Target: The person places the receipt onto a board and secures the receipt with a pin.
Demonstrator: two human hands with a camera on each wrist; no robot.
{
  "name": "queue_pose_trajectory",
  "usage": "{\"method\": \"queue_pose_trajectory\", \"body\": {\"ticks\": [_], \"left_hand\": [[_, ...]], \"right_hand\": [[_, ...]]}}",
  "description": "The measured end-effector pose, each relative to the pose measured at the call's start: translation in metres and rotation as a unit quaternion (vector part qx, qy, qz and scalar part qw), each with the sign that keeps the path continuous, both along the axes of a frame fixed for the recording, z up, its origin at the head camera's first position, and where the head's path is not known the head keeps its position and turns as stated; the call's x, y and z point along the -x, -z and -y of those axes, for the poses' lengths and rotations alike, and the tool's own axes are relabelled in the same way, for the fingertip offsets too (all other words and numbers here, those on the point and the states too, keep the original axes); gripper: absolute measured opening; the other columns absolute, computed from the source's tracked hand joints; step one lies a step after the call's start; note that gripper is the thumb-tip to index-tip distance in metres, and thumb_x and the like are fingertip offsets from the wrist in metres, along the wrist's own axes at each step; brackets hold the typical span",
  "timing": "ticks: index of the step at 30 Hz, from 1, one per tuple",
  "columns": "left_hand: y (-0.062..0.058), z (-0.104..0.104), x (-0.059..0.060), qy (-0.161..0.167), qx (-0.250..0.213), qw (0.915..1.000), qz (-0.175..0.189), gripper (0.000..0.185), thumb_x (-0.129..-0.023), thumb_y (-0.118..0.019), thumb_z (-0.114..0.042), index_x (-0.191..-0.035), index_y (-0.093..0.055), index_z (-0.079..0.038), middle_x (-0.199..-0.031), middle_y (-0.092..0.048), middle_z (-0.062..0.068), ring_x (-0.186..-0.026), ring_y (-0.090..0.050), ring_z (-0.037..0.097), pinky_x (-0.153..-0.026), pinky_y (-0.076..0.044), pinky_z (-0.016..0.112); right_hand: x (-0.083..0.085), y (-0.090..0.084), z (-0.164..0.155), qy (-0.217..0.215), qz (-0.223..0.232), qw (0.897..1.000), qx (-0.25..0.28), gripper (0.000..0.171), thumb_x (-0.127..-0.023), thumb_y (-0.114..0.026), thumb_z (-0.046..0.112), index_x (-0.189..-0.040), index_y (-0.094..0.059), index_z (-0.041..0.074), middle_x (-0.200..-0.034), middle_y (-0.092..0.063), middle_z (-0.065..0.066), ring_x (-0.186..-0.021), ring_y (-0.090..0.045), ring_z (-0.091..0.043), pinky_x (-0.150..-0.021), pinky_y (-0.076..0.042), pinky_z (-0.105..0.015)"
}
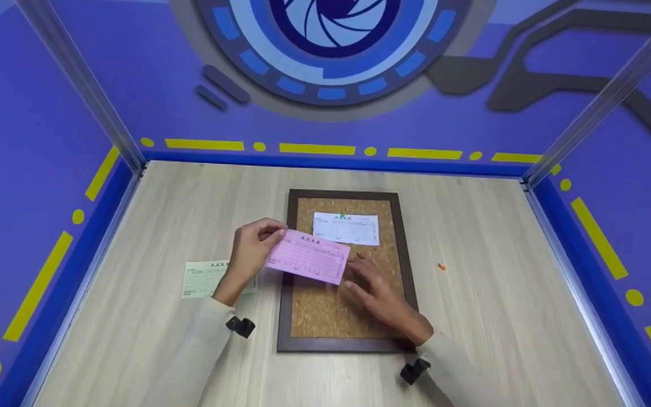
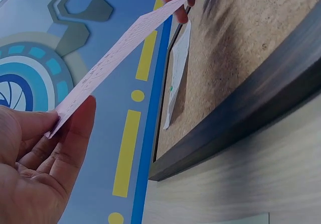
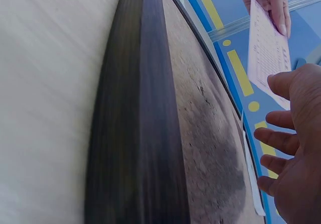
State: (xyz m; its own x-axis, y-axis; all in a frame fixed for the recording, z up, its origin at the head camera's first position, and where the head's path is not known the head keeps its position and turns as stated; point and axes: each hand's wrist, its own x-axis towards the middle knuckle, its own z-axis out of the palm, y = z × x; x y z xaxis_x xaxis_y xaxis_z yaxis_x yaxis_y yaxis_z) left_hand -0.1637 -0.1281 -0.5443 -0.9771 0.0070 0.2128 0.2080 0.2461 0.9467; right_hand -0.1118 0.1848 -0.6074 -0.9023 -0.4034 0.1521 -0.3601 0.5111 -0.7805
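On the table [image 1: 500, 282], the corkboard [image 1: 320, 316] lies roughly central, a pinned slip [image 1: 354, 233] on its far part. A held slip [image 1: 308, 257], in the left grip [image 1: 255, 246], is over the corkboard's left side, the right grip [image 1: 379, 297] beside its right end. A third slip [image 1: 201, 280] lies left of the corkboard; right of it lies a small scrap [image 1: 441, 266].

The left sleeve [image 1: 190, 356] and right sleeve [image 1: 464, 370] are long, pale greyish beige, and reach the wrists. A small, blocky black camera [image 1: 241, 326] is worn at the left cuff, a similar black camera [image 1: 415, 371] at the right.
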Motion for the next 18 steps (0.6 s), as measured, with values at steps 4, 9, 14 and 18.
{"method": "queue_pose_trajectory", "body": {"ticks": [4,9,14,18], "left_hand": [[0.002,-0.006,0.002,0.003,-0.015,0.9999,0.0,0.009,-0.098,-0.078,0.005,-0.103,-0.084,-0.001,-0.097,-0.081,0.013,-0.08,-0.074,0.021,-0.068,-0.056,0.019],[0.005,-0.013,0.004,0.0,-0.03,0.9996,-0.002,0.008,-0.098,-0.078,0.005,-0.102,-0.083,0.001,-0.097,-0.081,0.014,-0.079,-0.074,0.018,-0.067,-0.056,0.018],[0.007,-0.021,0.004,-0.005,-0.046,0.9989,-0.001,0.007,-0.098,-0.078,0.006,-0.102,-0.082,0.003,-0.095,-0.08,0.015,-0.077,-0.073,0.017,-0.066,-0.056,0.018],[0.009,-0.026,0.005,-0.004,-0.04,0.9992,-0.001,0.008,-0.098,-0.077,0.006,-0.102,-0.082,0.002,-0.094,-0.08,0.014,-0.078,-0.073,0.017,-0.067,-0.056,0.019]], "right_hand": [[0.001,0.003,0.002,-0.001,0.025,0.998,0.053,0.036,-0.11,-0.071,0.022,-0.146,-0.069,0.017,-0.156,-0.063,-0.002,-0.16,-0.041,-0.034,-0.13,-0.03,-0.059],[0.001,0.003,0.004,0.029,0.066,0.989,0.132,0.016,-0.107,-0.073,0.01,-0.122,-0.076,0.014,-0.139,-0.071,-0.004,-0.134,-0.063,-0.026,-0.115,-0.05,-0.046],[0.001,0.0,0.002,0.065,0.106,0.977,0.174,0.008,-0.104,-0.074,0.004,-0.111,-0.076,0.004,-0.116,-0.075,-0.01,-0.11,-0.068,-0.023,-0.098,-0.054,-0.029],[0.001,-0.001,-0.003,0.09,0.108,0.973,0.182,0.005,-0.102,-0.074,0.001,-0.107,-0.075,0.0,-0.108,-0.076,-0.011,-0.104,-0.069,-0.019,-0.093,-0.055,-0.024]]}}
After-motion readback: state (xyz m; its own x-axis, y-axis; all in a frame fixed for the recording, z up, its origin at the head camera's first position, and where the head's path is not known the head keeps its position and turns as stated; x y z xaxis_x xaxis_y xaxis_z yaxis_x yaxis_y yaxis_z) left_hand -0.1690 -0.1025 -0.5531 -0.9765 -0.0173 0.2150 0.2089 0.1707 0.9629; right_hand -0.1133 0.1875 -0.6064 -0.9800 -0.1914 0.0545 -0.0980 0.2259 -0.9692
